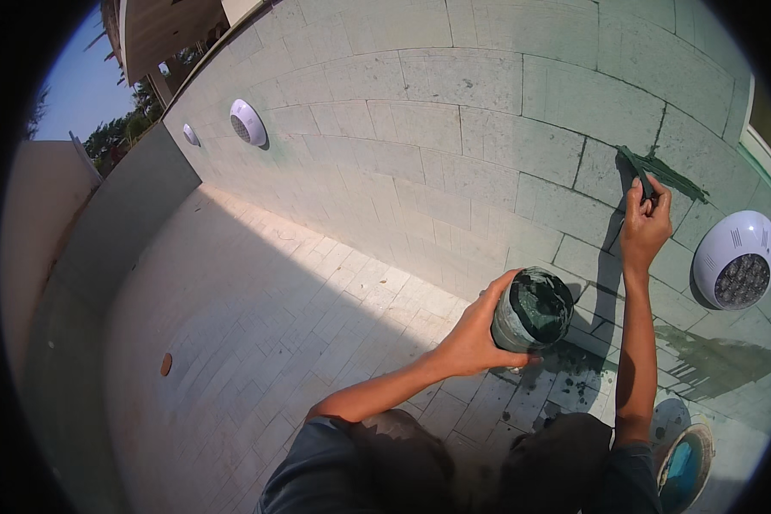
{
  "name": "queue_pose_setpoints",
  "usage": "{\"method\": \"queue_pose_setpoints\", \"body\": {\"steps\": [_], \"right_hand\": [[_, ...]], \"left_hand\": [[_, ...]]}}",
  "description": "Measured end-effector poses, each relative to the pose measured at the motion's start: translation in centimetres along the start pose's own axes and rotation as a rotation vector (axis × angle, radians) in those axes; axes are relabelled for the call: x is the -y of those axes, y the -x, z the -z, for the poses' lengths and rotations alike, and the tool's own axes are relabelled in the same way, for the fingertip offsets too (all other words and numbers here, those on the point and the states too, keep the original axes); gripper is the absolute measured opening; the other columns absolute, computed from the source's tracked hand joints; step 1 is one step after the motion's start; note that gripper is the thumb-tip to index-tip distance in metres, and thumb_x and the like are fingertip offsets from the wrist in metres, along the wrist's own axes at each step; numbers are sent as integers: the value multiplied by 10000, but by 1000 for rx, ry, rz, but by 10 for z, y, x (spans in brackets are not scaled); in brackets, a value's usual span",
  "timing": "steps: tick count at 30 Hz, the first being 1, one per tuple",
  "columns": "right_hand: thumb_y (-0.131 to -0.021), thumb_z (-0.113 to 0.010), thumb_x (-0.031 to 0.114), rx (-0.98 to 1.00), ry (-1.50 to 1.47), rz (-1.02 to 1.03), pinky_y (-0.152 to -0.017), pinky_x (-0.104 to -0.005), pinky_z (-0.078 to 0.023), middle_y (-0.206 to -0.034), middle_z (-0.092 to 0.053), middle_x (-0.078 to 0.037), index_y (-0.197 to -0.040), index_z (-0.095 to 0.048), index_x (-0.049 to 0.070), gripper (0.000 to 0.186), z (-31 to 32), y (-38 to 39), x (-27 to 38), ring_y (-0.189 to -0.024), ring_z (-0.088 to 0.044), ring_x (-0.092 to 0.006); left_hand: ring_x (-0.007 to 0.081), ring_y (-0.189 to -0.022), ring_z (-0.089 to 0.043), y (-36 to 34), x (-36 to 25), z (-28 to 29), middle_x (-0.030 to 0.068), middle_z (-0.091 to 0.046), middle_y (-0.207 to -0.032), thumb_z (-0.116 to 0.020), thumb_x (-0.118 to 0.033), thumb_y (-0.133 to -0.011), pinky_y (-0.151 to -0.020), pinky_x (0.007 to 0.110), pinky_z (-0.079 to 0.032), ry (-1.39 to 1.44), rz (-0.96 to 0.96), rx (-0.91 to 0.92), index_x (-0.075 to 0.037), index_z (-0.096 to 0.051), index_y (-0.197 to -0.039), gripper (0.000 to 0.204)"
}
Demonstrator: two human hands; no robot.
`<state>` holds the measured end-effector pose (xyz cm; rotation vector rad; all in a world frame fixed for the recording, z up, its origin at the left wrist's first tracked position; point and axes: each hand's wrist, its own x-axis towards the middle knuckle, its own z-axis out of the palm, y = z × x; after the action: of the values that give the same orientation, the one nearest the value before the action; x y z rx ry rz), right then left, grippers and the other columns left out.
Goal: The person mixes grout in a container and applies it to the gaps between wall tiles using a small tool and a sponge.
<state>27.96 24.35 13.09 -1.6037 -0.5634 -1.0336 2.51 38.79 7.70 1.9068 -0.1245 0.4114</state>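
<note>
The person's dark-clad knees [557,463] are nearest, just below the pot [510,324], a cylindrical, smeared vessel with its mouth tilted toward the viewer. Low to the right of the pot, partly cropped, stands a bucket [708,450] with something teal-blue inside; whether that is liquid or an object is unclear.

The pot holds thick, dark green paste [546,315], which coats its inner wall unevenly. The left hand [469,340] grasps the pot from its left side, its grip wrapped around the wall with the thumb side high near the rim and the fingers low beneath; the forearm slants up from the lower left. Whether the pot's side bears lettering cannot be told under the smears. Dark splashes [561,390] spot the floor tiles just beyond the pot.

Above and right of the pot, the right hand [647,224] is raised, forearm nearly vertical, its grip pinching a flat, green-coated piece [636,170] between thumb and fingers. That piece is at a dark green streak [681,178] on the tiled wall [480,77]. Right of the pot, a white round lamp [741,236] is mounted on the wall, above a wet-looking stain [720,364].

Farther off, left of the pot, a brown disc [166,365] lies on the floor. Beyond, up and left of the pot, are two more wall lamps [247,122], then trees [116,141] and blue sky.
</note>
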Motion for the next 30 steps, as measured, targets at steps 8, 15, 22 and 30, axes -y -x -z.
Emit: {"method": "queue_pose_setpoints", "body": {"steps": [8,15,22,30], "right_hand": [[-871,-704,136,-284,62,40,-483,-229,-382,-689,-563,-35,-1013,-586,-40,256,47,-6,-21,-519,-439,-54],[-832,-728,119,-168,212,248,-527,-329,-535,-903,-671,-150,-1036,-583,0,277,14,6,-25,-636,-680,-247],[-845,-711,140,-30,55,203,-537,-340,-527,-821,-667,-126,-1035,-582,4,266,-31,15,0,-610,-662,-247],[-870,-694,113,-96,77,18,-494,-254,-431,-686,-604,-76,-1003,-571,-39,237,36,-2,-8,-512,-514,-100]], "left_hand": [[277,-1172,-583,5,-2,-7,179,-527,-1293,-928,-150,-588,-989,388,-497,195,85,-87,-2,-248,-1436,1097],[263,-1142,-601,3,-4,-15,165,-554,-1258,-936,-150,-578,-967,378,-508,132,80,-68,-12,-275,-1413,1074],[232,-1107,-608,5,-9,-10,152,-571,-1214,-933,-141,-570,-933,360,-523,137,101,-99,-10,-338,-1325,970],[229,-1095,-613,2,-2,-9,150,-575,-1206,-932,-120,-571,-921,355,-529,148,70,-114,-13,-341,-1316,957]]}}
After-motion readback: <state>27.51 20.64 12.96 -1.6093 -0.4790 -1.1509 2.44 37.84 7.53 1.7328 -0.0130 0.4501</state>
